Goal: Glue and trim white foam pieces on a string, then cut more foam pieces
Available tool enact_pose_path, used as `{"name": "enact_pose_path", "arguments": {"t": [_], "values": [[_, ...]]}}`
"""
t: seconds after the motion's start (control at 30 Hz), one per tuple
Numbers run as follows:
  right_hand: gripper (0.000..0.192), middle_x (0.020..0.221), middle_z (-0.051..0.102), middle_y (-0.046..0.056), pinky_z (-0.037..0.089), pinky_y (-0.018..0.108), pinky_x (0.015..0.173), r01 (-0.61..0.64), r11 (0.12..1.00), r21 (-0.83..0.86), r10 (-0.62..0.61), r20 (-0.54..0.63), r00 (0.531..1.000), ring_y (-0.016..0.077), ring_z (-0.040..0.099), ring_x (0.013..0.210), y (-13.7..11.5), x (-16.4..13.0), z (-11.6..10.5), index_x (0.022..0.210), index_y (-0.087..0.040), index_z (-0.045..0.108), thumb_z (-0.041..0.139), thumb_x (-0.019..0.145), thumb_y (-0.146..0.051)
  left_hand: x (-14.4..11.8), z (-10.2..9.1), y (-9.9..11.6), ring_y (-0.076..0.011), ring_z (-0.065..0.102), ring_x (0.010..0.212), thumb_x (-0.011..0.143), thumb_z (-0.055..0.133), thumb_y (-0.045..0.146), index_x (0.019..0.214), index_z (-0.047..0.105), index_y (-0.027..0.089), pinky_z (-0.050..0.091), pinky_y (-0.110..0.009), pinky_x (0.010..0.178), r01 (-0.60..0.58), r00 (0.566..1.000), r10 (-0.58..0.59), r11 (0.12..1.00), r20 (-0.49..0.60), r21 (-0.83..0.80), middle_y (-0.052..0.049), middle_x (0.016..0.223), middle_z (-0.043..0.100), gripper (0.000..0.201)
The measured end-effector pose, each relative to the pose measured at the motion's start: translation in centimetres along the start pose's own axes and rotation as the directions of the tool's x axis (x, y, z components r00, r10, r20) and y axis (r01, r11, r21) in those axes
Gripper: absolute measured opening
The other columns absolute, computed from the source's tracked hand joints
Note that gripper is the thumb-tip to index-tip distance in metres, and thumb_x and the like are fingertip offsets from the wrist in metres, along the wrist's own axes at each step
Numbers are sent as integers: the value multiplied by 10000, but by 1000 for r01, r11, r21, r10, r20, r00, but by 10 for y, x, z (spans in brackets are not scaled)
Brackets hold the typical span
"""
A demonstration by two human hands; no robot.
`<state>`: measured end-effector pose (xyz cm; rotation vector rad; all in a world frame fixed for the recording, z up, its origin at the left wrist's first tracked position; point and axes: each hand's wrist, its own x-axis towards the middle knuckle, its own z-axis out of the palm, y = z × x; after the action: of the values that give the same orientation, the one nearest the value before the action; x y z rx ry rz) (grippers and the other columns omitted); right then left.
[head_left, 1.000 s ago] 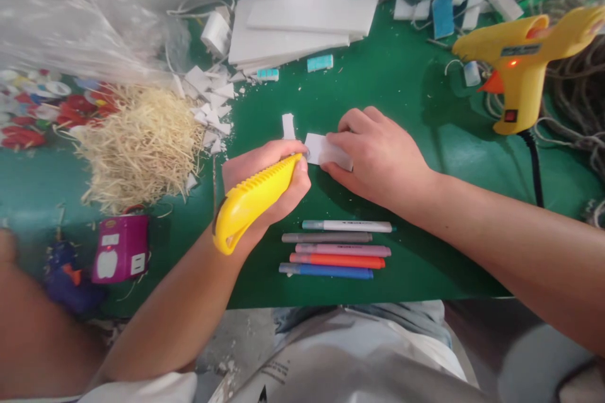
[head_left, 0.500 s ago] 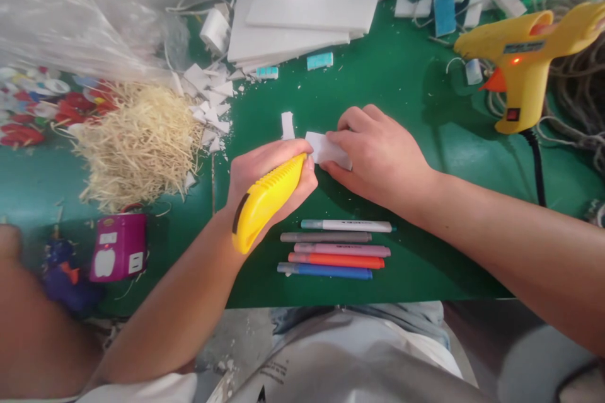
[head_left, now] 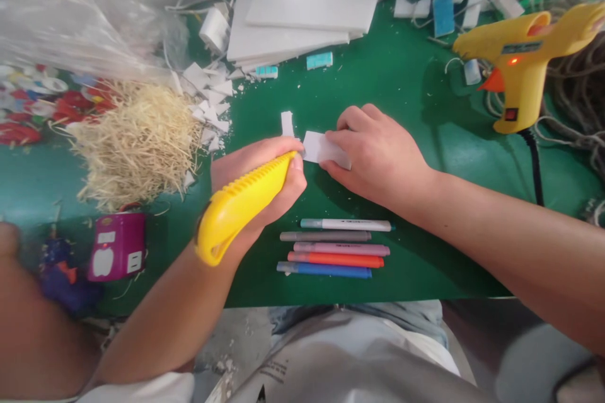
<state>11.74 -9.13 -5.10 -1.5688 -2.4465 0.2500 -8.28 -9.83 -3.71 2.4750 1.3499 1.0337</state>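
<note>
Left hand (head_left: 258,179) is wrapped tight around a yellow utility knife (head_left: 239,206), fingers closed over the ribbed top, thumb side near the nose. The knife's butt end points back toward the person's wrist; its tip sits at the left edge of a small white foam piece (head_left: 321,148). The blade itself is too small to make out.

Right hand (head_left: 378,154) lies flat over the right part of the foam piece, fingers curled down and pressing it onto the green table (head_left: 406,94). Only the left end of the piece shows, just beside the knife tip. The two hands are near each other with the foam piece between them.

Just beyond the knife tip, a narrow white foam offcut (head_left: 286,123) lies on the table, apart from the held piece.

Just behind the two hands, toward the person, five marker pens (head_left: 335,247) lie side by side in a row.

Well left of the knife hand: a heap of pale straw-like shreds (head_left: 137,145), white foam scraps (head_left: 208,101) at its far edge, and a magenta box (head_left: 116,247) nearer the person.

Far beyond the hands: a stack of white foam boards (head_left: 297,22).

Well right of the pressing hand: a yellow glue gun (head_left: 524,63) standing upright with a red light lit and a black cord running down from it.
</note>
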Motion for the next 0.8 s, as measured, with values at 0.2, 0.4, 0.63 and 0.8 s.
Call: {"name": "enact_pose_path", "arguments": {"t": [0.2,0.4,0.63,0.8], "values": [[242,1080,669,175,429,423,744,-6,1000,-5,6,-19,1000,310,535,993,1,0,2,1025,-114,781,611,955,-273,0,9,-3,-132,734,682,901,612,282,909,786,225,578,-197,684,64,998,-64,998,-9,-4,39,786,788,183],[235,1108,676,174,469,454,767,-28,999,-15,29,31,999,330,549,1023,-2,0,-3,1041,-135,787,611,959,-267,-1,12,-4,-131,720,673,894,621,282,901,789,230,567,-200,673,46,999,-46,999,-13,-10,30,780,782,176],[201,1121,674,169,483,483,778,-39,999,10,38,23,999,340,537,1023,-2,0,-3,1027,-195,787,609,960,-259,3,9,-2,-147,722,663,883,602,238,855,776,219,579,-221,667,-44,999,43,998,24,43,19,754,776,177],[231,1067,668,167,451,435,735,39,999,8,-39,-40,998,311,540,986,5,-1,4,992,-150,771,571,968,-262,4,9,-4,-149,741,690,887,623,190,874,768,192,599,-221,694,-60,996,61,998,60,-15,-5,805,795,146]]}}
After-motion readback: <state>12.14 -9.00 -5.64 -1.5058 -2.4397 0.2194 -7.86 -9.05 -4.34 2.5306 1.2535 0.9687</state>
